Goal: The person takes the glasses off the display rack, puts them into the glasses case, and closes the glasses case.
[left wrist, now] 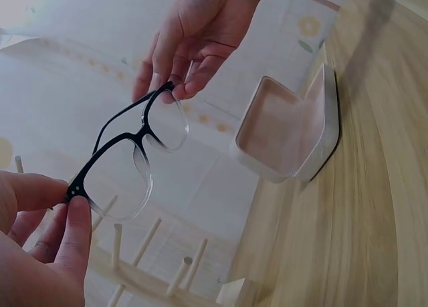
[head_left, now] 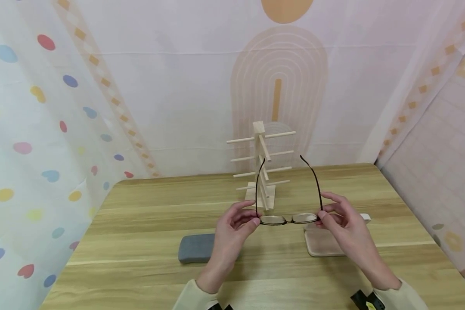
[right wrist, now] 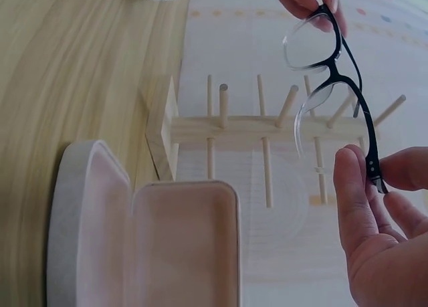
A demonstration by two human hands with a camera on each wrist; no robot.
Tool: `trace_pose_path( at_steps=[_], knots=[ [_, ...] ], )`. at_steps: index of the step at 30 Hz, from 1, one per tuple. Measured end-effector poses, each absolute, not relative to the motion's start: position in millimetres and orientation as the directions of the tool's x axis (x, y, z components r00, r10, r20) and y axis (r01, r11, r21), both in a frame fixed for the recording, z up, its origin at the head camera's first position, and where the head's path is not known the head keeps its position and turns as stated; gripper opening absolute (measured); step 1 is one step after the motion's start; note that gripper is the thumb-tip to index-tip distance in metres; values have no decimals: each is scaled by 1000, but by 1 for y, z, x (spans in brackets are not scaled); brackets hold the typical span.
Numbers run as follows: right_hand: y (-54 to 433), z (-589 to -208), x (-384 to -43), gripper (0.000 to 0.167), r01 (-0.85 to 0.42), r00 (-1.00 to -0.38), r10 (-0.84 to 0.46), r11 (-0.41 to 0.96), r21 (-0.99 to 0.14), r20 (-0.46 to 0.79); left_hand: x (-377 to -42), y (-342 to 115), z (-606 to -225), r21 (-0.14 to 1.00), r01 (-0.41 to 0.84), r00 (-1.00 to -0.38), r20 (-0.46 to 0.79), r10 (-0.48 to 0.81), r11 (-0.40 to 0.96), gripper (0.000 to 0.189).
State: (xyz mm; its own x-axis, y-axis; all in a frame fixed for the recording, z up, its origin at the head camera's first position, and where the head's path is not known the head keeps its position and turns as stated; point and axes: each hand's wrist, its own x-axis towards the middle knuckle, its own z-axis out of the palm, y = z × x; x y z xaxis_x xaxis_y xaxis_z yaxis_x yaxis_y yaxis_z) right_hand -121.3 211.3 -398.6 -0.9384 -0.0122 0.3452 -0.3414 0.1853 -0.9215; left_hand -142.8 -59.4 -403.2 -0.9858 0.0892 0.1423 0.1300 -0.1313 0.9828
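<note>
A pair of eyeglasses (head_left: pixel 289 221) is held up above the table, its dark temples unfolded and pointing away toward the back. The frame is black along the top and clear along the lower rims, as the left wrist view shows. At one hinge corner, my left hand (head_left: pixel 234 230) pinches it between thumb and fingers. My right hand (head_left: pixel 346 232) pinches the opposite corner. Behind the glasses stands a wooden display rack (head_left: pixel 259 150) with several pegs on both sides. Below my right hand, partly covered by it, lies an open white glasses case (right wrist: pixel 187 247) with a pink lining.
A closed grey glasses case (head_left: pixel 195 248) lies on the wooden table (head_left: pixel 151 211), partly behind the left wrist. Patterned curtains (head_left: pixel 178 99) hang close behind the table and along its sides.
</note>
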Motion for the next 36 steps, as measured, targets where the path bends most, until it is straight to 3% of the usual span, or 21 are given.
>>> trace_pose_path(
  at_steps=[10,22,36],
  knots=[
    [220,-403,-114,39,-375,-923,6,219,-901,385,-144,-50,-401,982,137,-983,152,107,-134,42],
    [226,-406,-108,26,-387,-920,13,126,-913,392,-144,-44,-401,982,138,-982,153,113,-132,44],
    [227,-408,-106,21,-390,-917,0,201,-899,399,-146,-42,-403,984,126,-984,140,109,-126,41]
  ],
)
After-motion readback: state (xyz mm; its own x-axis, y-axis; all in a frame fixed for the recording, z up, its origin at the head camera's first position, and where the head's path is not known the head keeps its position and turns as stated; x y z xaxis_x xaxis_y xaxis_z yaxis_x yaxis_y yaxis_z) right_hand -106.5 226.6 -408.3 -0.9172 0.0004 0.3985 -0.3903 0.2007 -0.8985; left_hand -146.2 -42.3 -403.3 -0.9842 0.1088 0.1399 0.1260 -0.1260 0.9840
